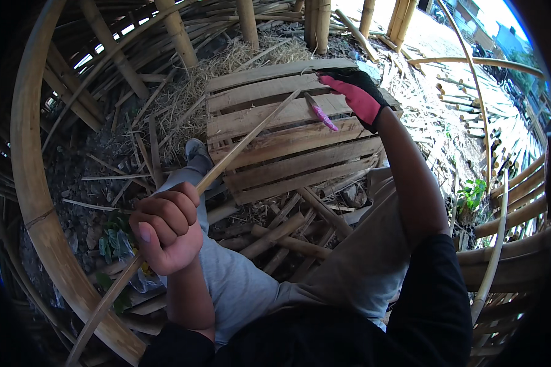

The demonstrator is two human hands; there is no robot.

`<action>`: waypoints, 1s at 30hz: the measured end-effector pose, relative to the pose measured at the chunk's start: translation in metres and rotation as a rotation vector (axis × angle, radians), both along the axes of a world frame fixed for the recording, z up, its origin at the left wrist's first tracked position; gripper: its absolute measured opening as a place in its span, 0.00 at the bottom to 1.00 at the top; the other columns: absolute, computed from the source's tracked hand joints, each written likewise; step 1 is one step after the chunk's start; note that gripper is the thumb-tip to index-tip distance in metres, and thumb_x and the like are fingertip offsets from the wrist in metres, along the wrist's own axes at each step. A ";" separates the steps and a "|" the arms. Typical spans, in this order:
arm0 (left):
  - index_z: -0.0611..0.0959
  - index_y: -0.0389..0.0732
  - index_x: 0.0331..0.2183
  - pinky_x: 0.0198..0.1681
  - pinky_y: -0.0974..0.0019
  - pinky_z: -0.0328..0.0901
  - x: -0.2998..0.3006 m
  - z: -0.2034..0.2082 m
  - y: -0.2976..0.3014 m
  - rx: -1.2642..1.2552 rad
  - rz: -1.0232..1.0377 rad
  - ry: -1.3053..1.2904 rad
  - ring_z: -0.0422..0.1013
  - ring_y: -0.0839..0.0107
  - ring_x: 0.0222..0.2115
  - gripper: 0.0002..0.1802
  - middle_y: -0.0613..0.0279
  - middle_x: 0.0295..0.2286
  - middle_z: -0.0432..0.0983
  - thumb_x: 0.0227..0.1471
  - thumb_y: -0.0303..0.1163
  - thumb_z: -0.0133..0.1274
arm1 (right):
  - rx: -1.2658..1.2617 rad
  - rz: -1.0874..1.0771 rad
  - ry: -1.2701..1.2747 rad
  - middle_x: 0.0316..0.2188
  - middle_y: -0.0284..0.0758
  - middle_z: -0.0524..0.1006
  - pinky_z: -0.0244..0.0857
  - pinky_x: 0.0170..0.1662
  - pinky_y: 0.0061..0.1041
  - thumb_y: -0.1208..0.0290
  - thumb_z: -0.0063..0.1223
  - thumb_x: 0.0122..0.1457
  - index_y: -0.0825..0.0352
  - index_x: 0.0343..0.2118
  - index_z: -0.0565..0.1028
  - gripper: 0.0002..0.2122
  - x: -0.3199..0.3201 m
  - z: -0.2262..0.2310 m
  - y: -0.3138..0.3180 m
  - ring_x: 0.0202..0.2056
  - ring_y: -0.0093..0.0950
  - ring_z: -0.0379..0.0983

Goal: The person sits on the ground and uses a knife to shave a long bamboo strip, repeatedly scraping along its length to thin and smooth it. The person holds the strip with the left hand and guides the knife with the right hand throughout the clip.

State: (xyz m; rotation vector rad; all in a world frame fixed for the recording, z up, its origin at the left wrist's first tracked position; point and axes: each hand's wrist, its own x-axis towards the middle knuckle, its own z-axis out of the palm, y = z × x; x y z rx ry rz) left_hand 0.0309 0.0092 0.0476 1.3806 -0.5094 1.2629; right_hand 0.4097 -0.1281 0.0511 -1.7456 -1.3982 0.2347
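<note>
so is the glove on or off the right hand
On: the pink and black glove covers the right hand; the forearm behind it is bare.

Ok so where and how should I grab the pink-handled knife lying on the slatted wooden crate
Take the pink-handled knife by its slim handle, probably from above and the near right: it lies slanted on the slatted wooden crate, handle end toward you, blade pointing away and left.
</note>
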 end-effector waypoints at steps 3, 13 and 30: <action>0.54 0.50 0.12 0.24 0.64 0.44 -0.002 -0.001 -0.002 0.001 -0.005 0.030 0.44 0.76 0.13 0.30 0.73 0.11 0.47 0.67 0.40 0.38 | -0.278 0.215 -0.249 0.55 0.43 0.78 0.65 0.61 0.31 0.54 0.53 0.66 0.66 0.52 0.79 0.21 -0.012 0.014 -0.009 0.56 0.34 0.74; 0.53 0.51 0.13 0.25 0.64 0.43 -0.003 -0.002 -0.001 -0.004 0.005 0.046 0.43 0.76 0.14 0.30 0.73 0.11 0.46 0.67 0.41 0.37 | -0.332 -0.071 0.054 0.61 0.38 0.74 0.58 0.66 0.31 0.51 0.45 0.71 0.62 0.65 0.69 0.26 -0.020 0.011 -0.002 0.61 0.29 0.69; 0.54 0.51 0.13 0.25 0.64 0.43 0.000 0.000 -0.002 -0.003 -0.008 0.033 0.42 0.76 0.14 0.30 0.74 0.11 0.46 0.68 0.40 0.37 | -0.326 -0.078 -0.112 0.55 0.43 0.77 0.66 0.58 0.29 0.47 0.47 0.67 0.61 0.55 0.78 0.25 0.008 -0.013 0.013 0.54 0.34 0.74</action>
